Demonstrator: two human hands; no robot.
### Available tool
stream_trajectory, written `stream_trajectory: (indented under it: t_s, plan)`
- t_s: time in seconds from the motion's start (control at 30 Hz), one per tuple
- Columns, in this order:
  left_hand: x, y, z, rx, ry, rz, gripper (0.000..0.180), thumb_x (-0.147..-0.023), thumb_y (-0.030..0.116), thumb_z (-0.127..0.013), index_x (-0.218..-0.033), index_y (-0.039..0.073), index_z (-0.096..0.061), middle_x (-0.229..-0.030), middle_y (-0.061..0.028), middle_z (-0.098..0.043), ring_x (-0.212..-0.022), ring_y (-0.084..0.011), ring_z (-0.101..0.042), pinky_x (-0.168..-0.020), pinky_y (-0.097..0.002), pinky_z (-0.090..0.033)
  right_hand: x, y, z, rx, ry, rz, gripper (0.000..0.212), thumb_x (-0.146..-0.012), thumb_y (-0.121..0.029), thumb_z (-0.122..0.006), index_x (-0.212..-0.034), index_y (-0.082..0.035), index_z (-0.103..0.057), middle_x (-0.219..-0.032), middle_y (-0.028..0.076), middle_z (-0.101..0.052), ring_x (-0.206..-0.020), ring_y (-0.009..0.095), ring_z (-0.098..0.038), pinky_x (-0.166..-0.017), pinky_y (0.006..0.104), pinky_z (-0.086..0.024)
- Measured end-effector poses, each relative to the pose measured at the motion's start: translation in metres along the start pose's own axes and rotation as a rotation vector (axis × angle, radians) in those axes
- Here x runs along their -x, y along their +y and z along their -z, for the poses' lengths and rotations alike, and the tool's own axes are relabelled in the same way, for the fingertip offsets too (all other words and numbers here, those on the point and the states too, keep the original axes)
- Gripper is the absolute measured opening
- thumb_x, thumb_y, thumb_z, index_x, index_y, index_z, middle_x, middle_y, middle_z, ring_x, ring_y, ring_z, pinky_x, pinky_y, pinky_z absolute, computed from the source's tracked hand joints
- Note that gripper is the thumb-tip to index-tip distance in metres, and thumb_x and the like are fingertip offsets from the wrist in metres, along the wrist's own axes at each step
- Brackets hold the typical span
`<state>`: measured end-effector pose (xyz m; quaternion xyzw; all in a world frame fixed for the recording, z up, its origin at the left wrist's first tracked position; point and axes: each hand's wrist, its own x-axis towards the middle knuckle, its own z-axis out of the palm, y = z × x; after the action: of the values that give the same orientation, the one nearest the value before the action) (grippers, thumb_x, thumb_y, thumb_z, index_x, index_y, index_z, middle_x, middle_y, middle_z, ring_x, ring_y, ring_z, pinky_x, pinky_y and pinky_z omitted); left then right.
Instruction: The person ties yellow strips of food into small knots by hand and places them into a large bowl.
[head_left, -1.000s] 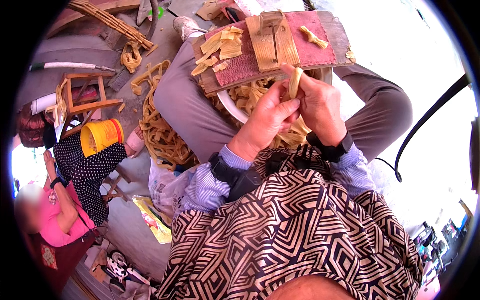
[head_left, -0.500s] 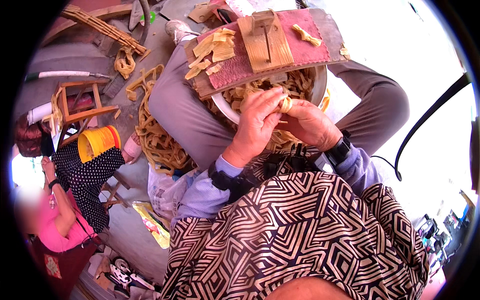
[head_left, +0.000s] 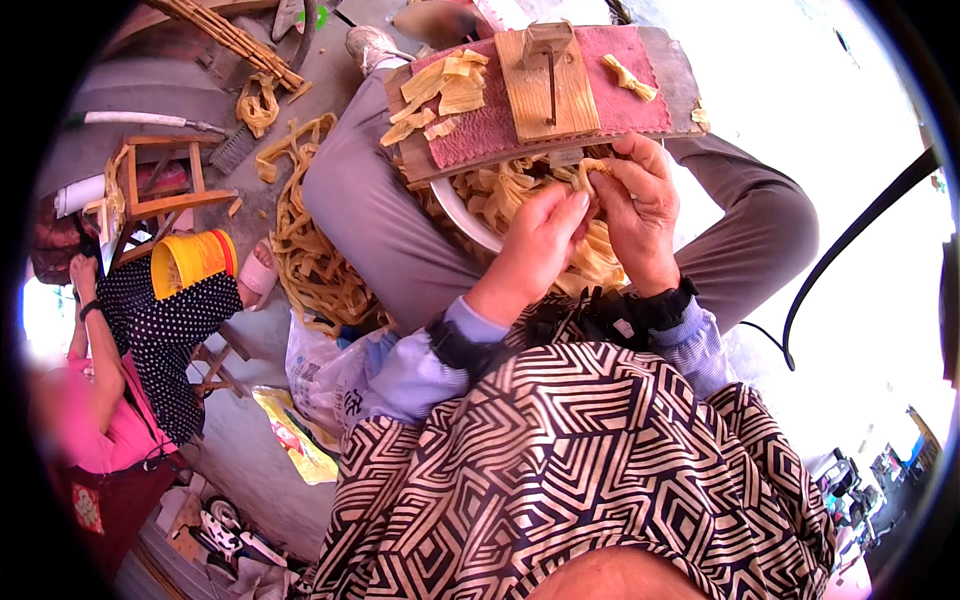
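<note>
My left hand [head_left: 530, 250] and my right hand [head_left: 645, 210] meet above a white basin [head_left: 465, 222] between my knees. Both pinch a pale yellow, flat, pliable strip [head_left: 597, 168], which looks twisted or looped at my fingertips; its exact shape is partly hidden. Many similar strips [head_left: 497, 198] fill the basin. Across the far side of the basin lies a wooden board [head_left: 682, 85] with a pink cloth [head_left: 490, 120]. On the cloth rest short flat pieces [head_left: 460, 85] at the left and a knotted strip [head_left: 628, 78] at the right.
A wooden block [head_left: 530, 95] with an upright metal piece stands on the board. Left of my leg lies a heap of strips [head_left: 300, 240], with plastic bags [head_left: 320, 380] nearer. Farther left, another person sits with a yellow bucket [head_left: 195, 262] beside a wooden stool [head_left: 165, 205].
My hands have shifted slightly right and changed their grip on the strip, the right fingers now raised higher. The whole view has shifted a little.
</note>
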<state>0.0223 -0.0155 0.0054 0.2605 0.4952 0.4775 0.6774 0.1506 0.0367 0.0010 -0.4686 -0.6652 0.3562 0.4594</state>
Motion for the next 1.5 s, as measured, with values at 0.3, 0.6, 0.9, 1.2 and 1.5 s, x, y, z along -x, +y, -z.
stream_trajectory:
  t_s: [0.3, 0.6, 0.9, 1.2, 1.5]
  plan:
    - [0.047, -0.006, 0.065, -0.36, -0.054, -0.076, 0.02, -0.098, 0.019, -0.052, -0.094, 0.001, -0.061, -0.065, -0.0011, -0.05, -0.053, -0.0117, -0.047, -0.047, -0.0248, -0.036, -0.018, 0.024, 0.033, -0.556, -0.032, -0.503, 0.023, -0.094, -0.013, -0.059, -0.114, -0.004, -0.064, -0.104, 0.002, -0.064, -0.094, 0.009, -0.056, -0.084, 0.0238, -0.044]
    - [0.024, 0.048, 0.021, -1.219, 0.009, -0.644, 0.007, -0.089, 0.01, -0.058, -0.09, 0.003, -0.059, -0.08, -0.016, -0.061, -0.071, -0.0364, -0.061, -0.058, -0.0403, -0.047, -0.059, -0.042, 0.036, 0.005, -0.902, -0.2, 0.018, -0.085, -0.012, -0.068, -0.097, 0.0, -0.068, -0.081, 0.002, -0.067, -0.07, 0.007, -0.059, -0.063, 0.0223, -0.049]
    - [0.005, 0.091, 0.04, -0.742, -0.278, -0.247, 0.019, -0.096, 0.015, -0.056, -0.097, -0.002, -0.062, -0.076, -0.0047, -0.057, -0.069, -0.0101, -0.049, -0.063, -0.0265, -0.043, -0.083, -0.055, 0.06, -0.124, -0.832, -0.349, 0.011, -0.085, 0.0, -0.063, -0.095, 0.003, -0.065, -0.078, -0.001, -0.062, -0.071, 0.006, -0.054, -0.064, 0.022, -0.045]
    - [-0.074, 0.065, 0.052, -0.33, 0.054, -0.265, 0.009, -0.093, 0.008, -0.056, -0.097, 0.0, -0.059, -0.076, 0.0035, -0.057, -0.066, -0.0045, -0.049, -0.057, -0.0209, -0.04, -0.095, 0.011, 0.014, 0.086, -0.303, -0.058, 0.013, -0.086, -0.003, -0.064, -0.099, -0.001, -0.065, -0.077, 0.006, -0.062, -0.069, 0.012, -0.055, -0.064, 0.0263, -0.046]
    - [-0.08, 0.05, 0.057, -0.825, 0.288, -0.509, 0.009, -0.088, 0.011, -0.059, -0.091, 0.002, -0.058, -0.07, -0.0173, -0.061, -0.066, -0.0332, -0.062, -0.059, -0.0401, -0.047, -0.084, 0.011, 0.021, 0.209, -0.403, -0.052, 0.012, -0.086, -0.007, -0.063, -0.096, -0.001, -0.066, -0.079, 0.012, -0.065, -0.074, 0.027, -0.065, -0.068, 0.0327, -0.051]
